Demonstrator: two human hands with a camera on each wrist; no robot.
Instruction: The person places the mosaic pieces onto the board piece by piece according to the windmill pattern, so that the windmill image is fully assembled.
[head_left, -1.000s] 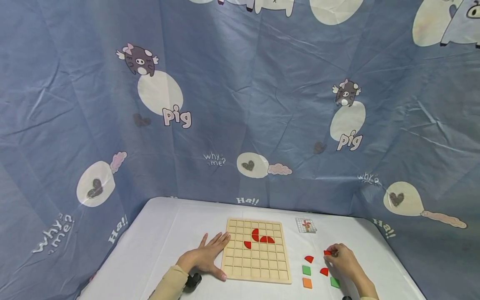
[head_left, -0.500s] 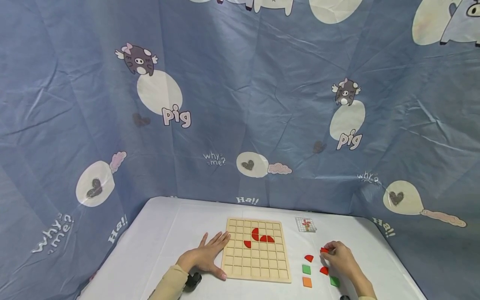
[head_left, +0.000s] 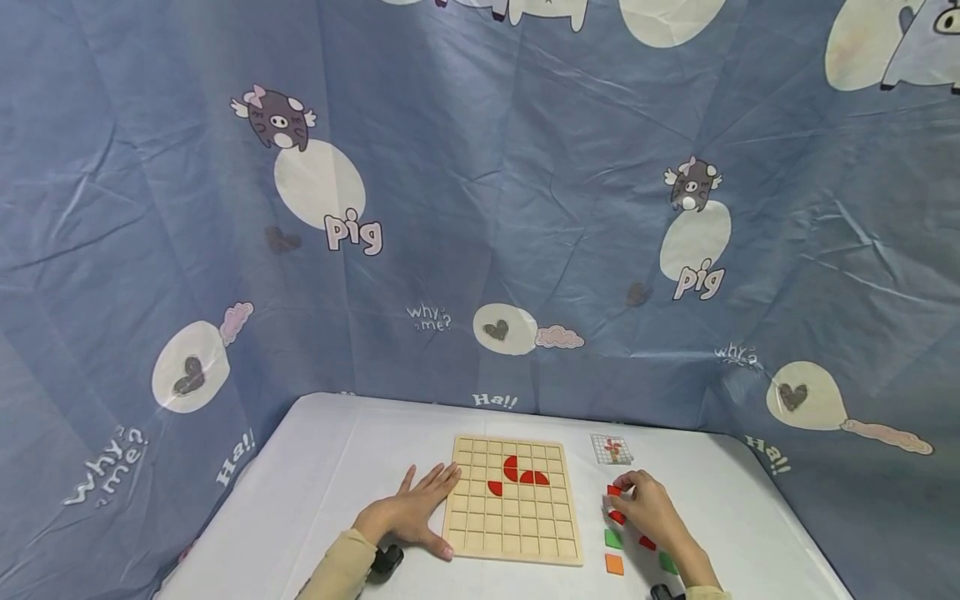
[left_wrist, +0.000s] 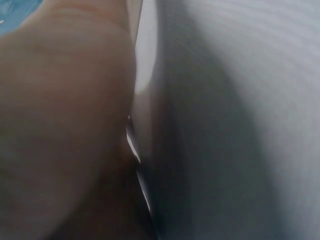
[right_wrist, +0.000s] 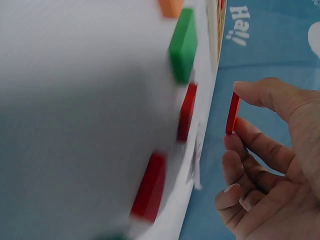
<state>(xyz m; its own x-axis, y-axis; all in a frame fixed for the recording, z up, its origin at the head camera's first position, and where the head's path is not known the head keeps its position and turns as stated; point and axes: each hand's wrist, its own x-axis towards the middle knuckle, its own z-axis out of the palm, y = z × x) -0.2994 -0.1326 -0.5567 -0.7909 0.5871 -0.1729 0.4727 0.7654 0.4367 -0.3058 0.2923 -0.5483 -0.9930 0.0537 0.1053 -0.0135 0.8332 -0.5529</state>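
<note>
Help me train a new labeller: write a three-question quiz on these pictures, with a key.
1. What colour is the tile that the right hand pinches? A) green B) red C) orange

2. True or false: the left hand lies with its fingers spread at the edge of the wooden grid board.

3. Fill in the blank: in the head view, the pattern card lies on the ___ side of the wooden grid board, as pictured.

Key: 1. B; 2. True; 3. right
</note>
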